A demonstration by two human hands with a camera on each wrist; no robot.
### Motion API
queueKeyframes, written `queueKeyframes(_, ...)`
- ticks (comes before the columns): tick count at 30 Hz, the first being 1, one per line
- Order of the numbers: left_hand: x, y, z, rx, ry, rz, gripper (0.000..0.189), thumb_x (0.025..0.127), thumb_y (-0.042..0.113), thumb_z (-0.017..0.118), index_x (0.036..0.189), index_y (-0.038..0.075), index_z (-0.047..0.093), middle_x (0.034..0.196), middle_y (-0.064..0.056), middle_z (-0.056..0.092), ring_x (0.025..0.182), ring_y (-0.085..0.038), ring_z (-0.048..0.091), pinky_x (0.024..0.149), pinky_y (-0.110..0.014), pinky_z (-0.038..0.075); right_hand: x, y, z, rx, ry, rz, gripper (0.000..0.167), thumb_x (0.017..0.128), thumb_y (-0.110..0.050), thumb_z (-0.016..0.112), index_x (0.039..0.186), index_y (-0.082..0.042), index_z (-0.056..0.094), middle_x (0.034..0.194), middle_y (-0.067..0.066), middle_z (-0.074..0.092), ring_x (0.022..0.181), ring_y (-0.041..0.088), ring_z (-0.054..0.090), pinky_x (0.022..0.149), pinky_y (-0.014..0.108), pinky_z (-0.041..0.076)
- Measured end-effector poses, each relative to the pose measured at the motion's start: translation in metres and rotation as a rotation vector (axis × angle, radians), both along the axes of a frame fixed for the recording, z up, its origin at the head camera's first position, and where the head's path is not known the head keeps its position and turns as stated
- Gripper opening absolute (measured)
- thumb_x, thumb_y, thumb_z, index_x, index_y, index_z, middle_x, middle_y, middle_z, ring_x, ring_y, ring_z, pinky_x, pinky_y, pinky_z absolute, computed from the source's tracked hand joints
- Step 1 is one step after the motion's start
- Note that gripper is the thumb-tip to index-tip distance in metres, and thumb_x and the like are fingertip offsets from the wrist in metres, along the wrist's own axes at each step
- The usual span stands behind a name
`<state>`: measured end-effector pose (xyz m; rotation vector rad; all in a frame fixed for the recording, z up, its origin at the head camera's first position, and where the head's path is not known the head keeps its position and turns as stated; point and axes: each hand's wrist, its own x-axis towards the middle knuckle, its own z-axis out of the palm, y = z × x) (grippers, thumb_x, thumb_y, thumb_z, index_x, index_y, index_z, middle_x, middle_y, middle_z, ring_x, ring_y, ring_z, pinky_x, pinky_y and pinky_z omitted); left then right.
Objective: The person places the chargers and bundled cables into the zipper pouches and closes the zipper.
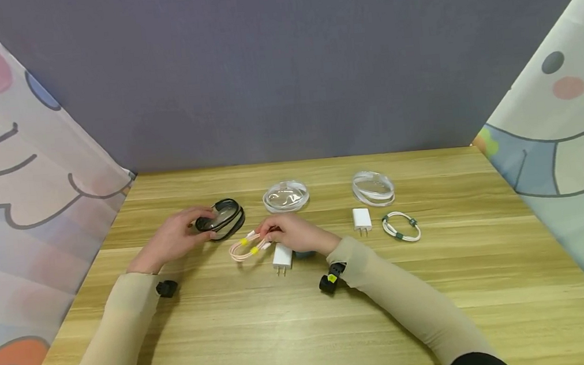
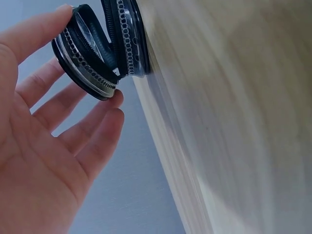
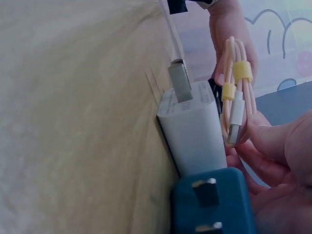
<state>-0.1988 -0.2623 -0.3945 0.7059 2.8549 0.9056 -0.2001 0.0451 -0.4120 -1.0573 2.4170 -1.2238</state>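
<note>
My left hand grips the raised lid of a round zip case with black edges and clear faces. In the left wrist view the case gapes apart, its lower half down on the table, thumb at the lid's top and fingers round its rim. My right hand pinches a coiled pale-pink charging cable with yellow ties, just right of the case. Close below that hand are a white charger plug and a blue charger plug, mostly hidden by the wrist but plain in the right wrist view.
Two clear round cases with white edges, one in the middle and one farther right, sit toward the back. Near the right one lie a white plug and a white coiled cable with dark green ties. A grey panel closes off the back.
</note>
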Motion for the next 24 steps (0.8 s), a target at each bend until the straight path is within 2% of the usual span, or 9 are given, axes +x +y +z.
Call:
queueKeyframes(6,0.000,-0.005,-0.004,0.034,0.030,-0.051,0.037,0.090,0.021,0.077,0.123,0.007,0.068,0.140,-0.014,0.056,0.128,-0.036,0.051,0.090,-0.056,0.051,0.002,0.004,0.002,-0.051,-0.048,-0.022,0.009,0.097,-0.002,0.062,0.093,-0.007,0.069,0.128,0.008,0.065,0.120,0.019,0.059,0.094,0.024,0.048)
queueKeyframes(13,0.004,-0.010,-0.005,0.042,0.017,-0.061,0.038,0.095,0.025,0.071,0.128,0.008,0.067,0.142,-0.012,0.055,0.128,-0.034,0.052,0.088,-0.050,0.053,0.003,0.003,0.002,-0.058,-0.044,-0.044,0.009,0.097,-0.004,0.063,0.094,-0.008,0.070,0.133,0.007,0.064,0.123,0.018,0.058,0.094,0.025,0.047)
queueKeyframes(18,0.008,-0.010,-0.003,0.094,-0.052,-0.049,0.042,0.097,0.026,0.068,0.134,0.007,0.063,0.143,-0.012,0.054,0.126,-0.033,0.053,0.090,-0.047,0.053,0.003,0.001,0.002,-0.046,-0.007,-0.077,0.008,0.096,-0.004,0.065,0.093,-0.009,0.071,0.131,0.006,0.065,0.123,0.018,0.059,0.095,0.025,0.047)
queueKeyframes(24,0.012,-0.011,-0.003,0.163,-0.163,-0.015,0.045,0.097,0.031,0.067,0.138,0.012,0.061,0.145,-0.010,0.053,0.124,-0.029,0.056,0.093,-0.043,0.052,0.003,-0.006,0.006,-0.024,0.057,-0.100,0.006,0.095,-0.007,0.066,0.094,-0.009,0.072,0.132,0.007,0.064,0.121,0.021,0.060,0.095,0.026,0.048)
